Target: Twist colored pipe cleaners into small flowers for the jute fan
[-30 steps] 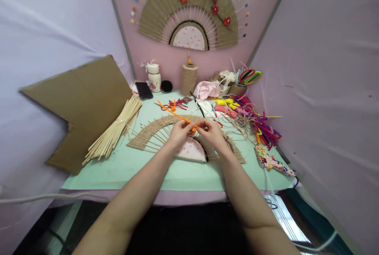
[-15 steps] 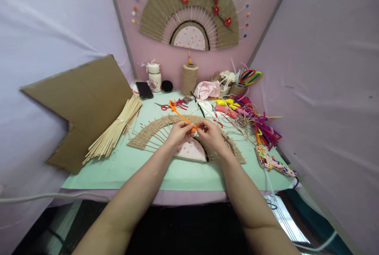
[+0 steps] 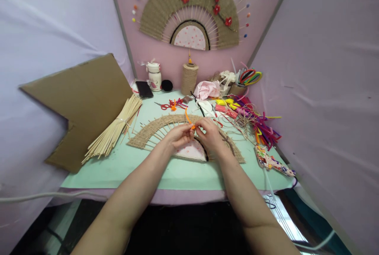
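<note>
Between my fingertips is an orange pipe cleaner (image 3: 188,117), its free end sticking up and away from me. My left hand (image 3: 181,134) pinches it from the left, palm partly turned up. From the other side, my right hand (image 3: 209,132) grips it with thumb and forefinger; the part between the hands looks bent or coiled, too small to make out. Both hands hover over a woven twine fan (image 3: 148,130) with stick ribs and a pink dotted half circle (image 3: 191,150), partly hidden by my hands.
Behind the fan lie red scissors (image 3: 164,106) and an orange piece (image 3: 173,107). A stick bundle (image 3: 114,128) and cardboard (image 3: 85,105) are left. At right are pipe cleaners (image 3: 265,128) and a patterned glue gun (image 3: 274,163). A twine spool (image 3: 189,79) stands behind.
The pipe cleaner's free end has swung from pointing far left to nearly upright and looks shorter. My left hand has turned its palm upward; my right hand has barely moved.
</note>
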Action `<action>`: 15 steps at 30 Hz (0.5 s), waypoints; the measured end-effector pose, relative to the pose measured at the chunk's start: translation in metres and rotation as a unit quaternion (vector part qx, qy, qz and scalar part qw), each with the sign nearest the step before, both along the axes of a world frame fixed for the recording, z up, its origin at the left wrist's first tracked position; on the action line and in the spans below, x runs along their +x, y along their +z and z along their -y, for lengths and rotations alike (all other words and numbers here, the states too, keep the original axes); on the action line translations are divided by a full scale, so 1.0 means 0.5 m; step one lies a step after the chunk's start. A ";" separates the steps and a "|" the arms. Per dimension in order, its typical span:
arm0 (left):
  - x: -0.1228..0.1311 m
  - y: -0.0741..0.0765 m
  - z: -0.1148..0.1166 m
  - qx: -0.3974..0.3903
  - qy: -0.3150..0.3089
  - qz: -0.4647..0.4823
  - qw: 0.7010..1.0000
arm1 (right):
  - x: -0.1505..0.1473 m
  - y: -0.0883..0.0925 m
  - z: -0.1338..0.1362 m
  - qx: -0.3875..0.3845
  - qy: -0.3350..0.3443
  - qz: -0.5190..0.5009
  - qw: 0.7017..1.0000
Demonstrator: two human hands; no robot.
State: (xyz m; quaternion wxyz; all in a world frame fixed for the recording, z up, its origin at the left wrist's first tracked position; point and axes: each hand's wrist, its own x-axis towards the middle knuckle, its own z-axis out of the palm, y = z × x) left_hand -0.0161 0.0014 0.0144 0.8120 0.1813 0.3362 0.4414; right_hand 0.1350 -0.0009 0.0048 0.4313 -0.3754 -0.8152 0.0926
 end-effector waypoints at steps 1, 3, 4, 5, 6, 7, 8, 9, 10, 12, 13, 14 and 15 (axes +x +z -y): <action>0.000 0.001 0.000 -0.005 -0.004 0.005 1.000 | 0.000 0.000 0.001 0.004 0.002 -0.004 1.000; 0.002 0.000 0.000 0.022 0.006 -0.004 1.000 | -0.001 0.000 0.000 -0.016 0.000 -0.038 0.999; 0.003 -0.002 -0.001 0.057 0.024 -0.021 0.998 | -0.002 -0.001 -0.001 -0.045 -0.004 -0.068 0.997; 0.004 -0.005 -0.003 0.104 0.051 -0.048 0.992 | -0.002 -0.001 -0.003 -0.085 -0.009 -0.107 0.991; 0.005 -0.008 -0.004 0.155 0.082 -0.082 0.981 | -0.003 -0.001 -0.005 -0.137 -0.012 -0.150 0.979; 0.006 -0.012 -0.005 0.206 0.113 -0.121 0.964 | -0.003 -0.001 -0.007 -0.196 -0.011 -0.195 0.961; 0.008 -0.014 -0.006 0.251 0.139 -0.160 0.944 | -0.003 0.000 -0.008 -0.256 -0.006 -0.237 0.937; 0.009 -0.016 -0.006 0.289 0.157 -0.196 0.924 | -0.003 0.000 -0.009 -0.315 0.005 -0.272 0.909; 0.010 -0.017 -0.005 0.320 0.167 -0.225 0.905 | -0.004 0.001 -0.010 -0.367 0.020 -0.300 0.881; 0.013 -0.018 -0.001 0.364 0.169 -0.264 0.877 | -0.003 0.003 -0.009 -0.445 0.060 -0.338 0.827; 0.014 -0.018 0.002 0.379 0.166 -0.279 0.866 | -0.003 0.004 -0.008 -0.469 0.077 -0.350 0.807; 0.015 -0.018 0.004 0.391 0.164 -0.294 0.857 | -0.003 0.004 -0.008 -0.484 0.092 -0.359 0.793; 0.015 -0.018 0.007 0.399 0.161 -0.310 0.848 | -0.002 0.004 -0.007 -0.493 0.101 -0.367 0.782</action>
